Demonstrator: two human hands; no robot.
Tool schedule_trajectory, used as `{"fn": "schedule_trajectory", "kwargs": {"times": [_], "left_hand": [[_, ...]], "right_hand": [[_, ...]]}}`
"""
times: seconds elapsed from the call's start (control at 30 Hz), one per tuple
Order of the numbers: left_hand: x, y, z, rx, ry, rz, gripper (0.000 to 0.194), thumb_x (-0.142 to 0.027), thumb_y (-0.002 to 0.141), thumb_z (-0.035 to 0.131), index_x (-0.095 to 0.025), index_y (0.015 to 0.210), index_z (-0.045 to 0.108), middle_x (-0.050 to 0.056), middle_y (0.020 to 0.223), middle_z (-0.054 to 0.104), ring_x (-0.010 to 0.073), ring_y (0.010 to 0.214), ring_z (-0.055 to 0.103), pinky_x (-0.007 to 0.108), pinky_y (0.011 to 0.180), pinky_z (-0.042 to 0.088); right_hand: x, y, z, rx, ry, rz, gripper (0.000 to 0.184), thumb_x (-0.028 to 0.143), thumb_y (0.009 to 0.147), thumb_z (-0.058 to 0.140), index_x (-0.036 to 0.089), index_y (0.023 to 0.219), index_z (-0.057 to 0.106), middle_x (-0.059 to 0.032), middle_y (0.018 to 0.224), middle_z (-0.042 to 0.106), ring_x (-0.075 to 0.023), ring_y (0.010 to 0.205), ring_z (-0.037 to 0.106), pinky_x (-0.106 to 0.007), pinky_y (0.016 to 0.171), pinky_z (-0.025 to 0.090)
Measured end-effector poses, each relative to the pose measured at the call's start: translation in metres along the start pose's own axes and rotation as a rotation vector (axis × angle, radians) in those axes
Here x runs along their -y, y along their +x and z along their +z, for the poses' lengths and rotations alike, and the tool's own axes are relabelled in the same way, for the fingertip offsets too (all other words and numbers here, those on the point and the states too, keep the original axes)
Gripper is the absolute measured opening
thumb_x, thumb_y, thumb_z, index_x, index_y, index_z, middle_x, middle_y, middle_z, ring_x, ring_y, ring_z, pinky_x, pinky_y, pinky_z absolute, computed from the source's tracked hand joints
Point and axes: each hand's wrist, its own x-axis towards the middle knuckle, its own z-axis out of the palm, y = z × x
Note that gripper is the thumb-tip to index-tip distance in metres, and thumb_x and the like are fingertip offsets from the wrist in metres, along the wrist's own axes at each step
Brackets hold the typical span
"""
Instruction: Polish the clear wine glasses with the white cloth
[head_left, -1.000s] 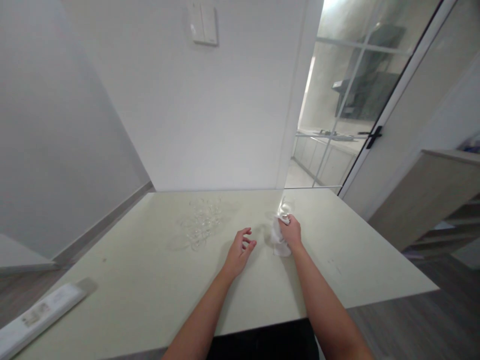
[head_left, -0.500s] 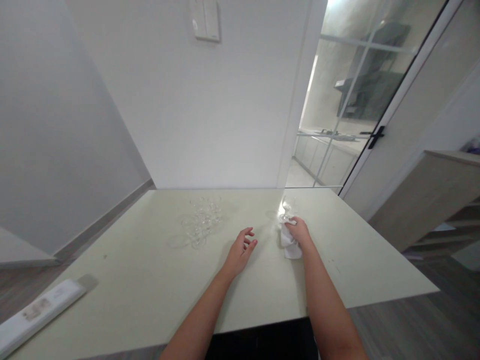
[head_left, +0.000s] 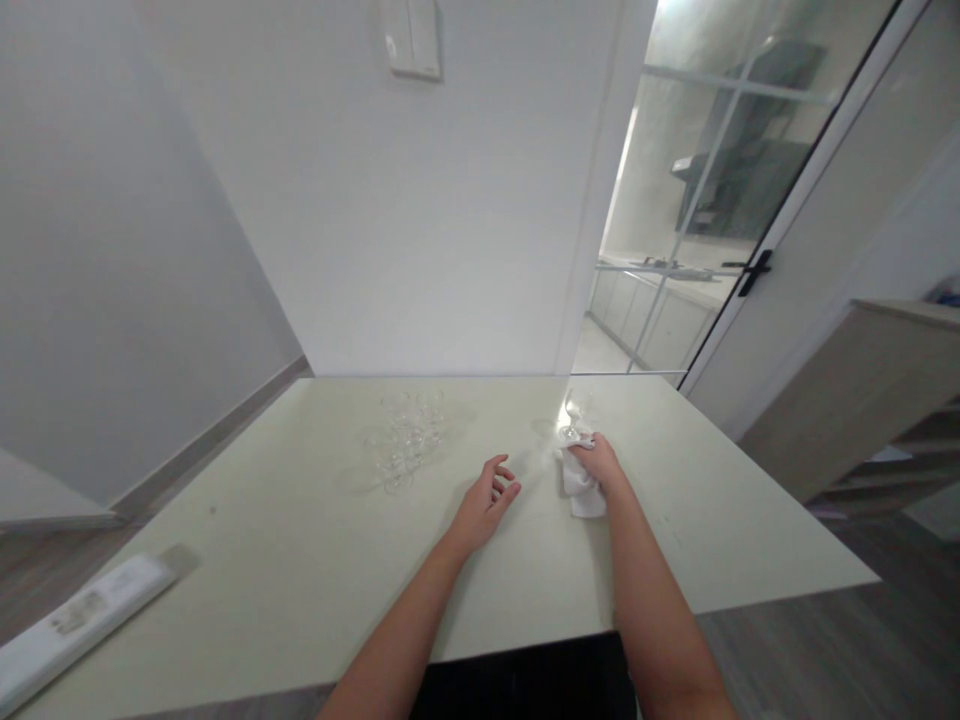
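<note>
My right hand [head_left: 598, 464] is closed on a white cloth [head_left: 582, 492] and rests on the pale table [head_left: 300, 560] right behind a clear glass [head_left: 574, 419]; the cloth touches the glass's base. My left hand [head_left: 484, 505] hovers low over the table to the left, fingers loosely curled and apart, holding nothing. A cluster of several clear glasses [head_left: 405, 440] stands further left, toward the back of the table.
A long white box [head_left: 75, 620] lies at the table's front left corner. A white wall with a switch plate [head_left: 411, 38] rises behind the table. A glass door [head_left: 720, 200] and a wooden cabinet [head_left: 862, 400] are to the right.
My right hand with the cloth has shifted slightly right and toward the lone glass. My left hand has barely moved.
</note>
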Motion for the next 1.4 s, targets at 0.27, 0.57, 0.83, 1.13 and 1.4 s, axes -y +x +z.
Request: {"fn": "schedule_trajectory", "kwargs": {"times": [0.27,0.57,0.83,1.13,1.4], "left_hand": [[0.001,0.0,0.003,0.035,0.022,-0.007,0.043,-0.045,0.091,0.055,-0.022,0.127,0.048,0.005,0.104,0.064,0.0128,0.074,0.06,0.027,0.068,0.049],[-0.003,-0.002,0.001,0.125,0.045,-0.017,0.038,-0.049,0.09,0.057,-0.02,0.114,0.059,0.006,0.102,0.066,0.0164,0.081,0.061,0.028,0.071,0.048],[-0.004,-0.001,0.001,0.104,-0.001,-0.096,0.045,-0.055,0.084,0.062,-0.019,0.11,0.057,0.001,0.087,0.066,0.0147,0.072,0.059,0.025,0.065,0.045],[0.001,0.011,-0.012,-0.291,-0.054,-0.127,0.038,-0.05,0.092,0.044,-0.019,0.074,0.057,0.001,0.07,0.061,0.0161,0.07,0.058,0.028,0.07,0.044],[0.005,0.006,0.005,-0.072,-0.058,-0.103,0.032,-0.047,0.082,0.063,-0.017,0.072,0.057,-0.001,0.068,0.058,0.0132,0.064,0.053,0.025,0.062,0.041]], "right_hand": [[0.0,-0.009,-0.041,0.567,0.121,0.222,0.037,0.041,0.066,0.081,0.014,0.091,0.073,-0.011,0.089,0.077,-0.023,0.073,0.07,-0.029,0.059,0.054],[0.034,-0.032,-0.014,0.919,0.416,-0.019,0.029,0.041,0.068,0.077,0.016,0.082,0.071,-0.0005,0.076,0.069,-0.0147,0.069,0.061,-0.024,0.065,0.048],[0.053,-0.047,0.042,0.64,0.546,-0.175,0.035,0.051,0.074,0.068,0.017,0.083,0.07,-0.0005,0.076,0.067,-0.0165,0.073,0.056,-0.027,0.069,0.045],[0.048,-0.042,0.057,0.433,0.553,-0.51,0.023,0.041,0.086,0.062,0.022,0.094,0.074,-0.0039,0.096,0.068,-0.0206,0.095,0.06,-0.034,0.088,0.044],[0.047,-0.049,0.064,0.51,0.468,-0.562,0.019,0.034,0.087,0.06,0.021,0.092,0.073,-0.0032,0.09,0.066,-0.0184,0.088,0.061,-0.03,0.079,0.046]]}}
